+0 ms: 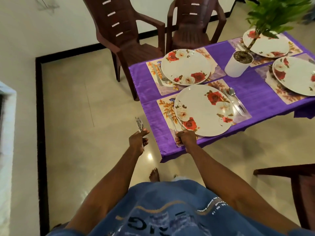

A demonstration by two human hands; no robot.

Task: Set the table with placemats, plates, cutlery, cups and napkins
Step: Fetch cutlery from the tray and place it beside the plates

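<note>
- The left hand [137,140] is off the table's near-left corner, over the floor, fingers curled round a bunch of forks [139,125] whose tines stick up past the thumb.
- The right hand [185,137] is at the near edge of the table [255,92], fingers curled on the handle end of a fork [171,119].
- That fork lies on the near placemat [166,106], just left of the near plate [203,109] and touching or nearly touching its rim, tines pointing away from the hand.
- On the right of the near plate a knife and spoon [234,99] lie side by side on the same mat.
- Beyond the near plate is a second plate [186,66] on its own mat, with cutlery [160,74] at its left.
- Farther right of the near plate stands a white pot [237,63] with a green plant.
- Two more plates [296,74] sit past the pot, on mats, at the table's far end.
- Two brown chairs [126,34] stand behind the table, beyond the second plate.
</note>
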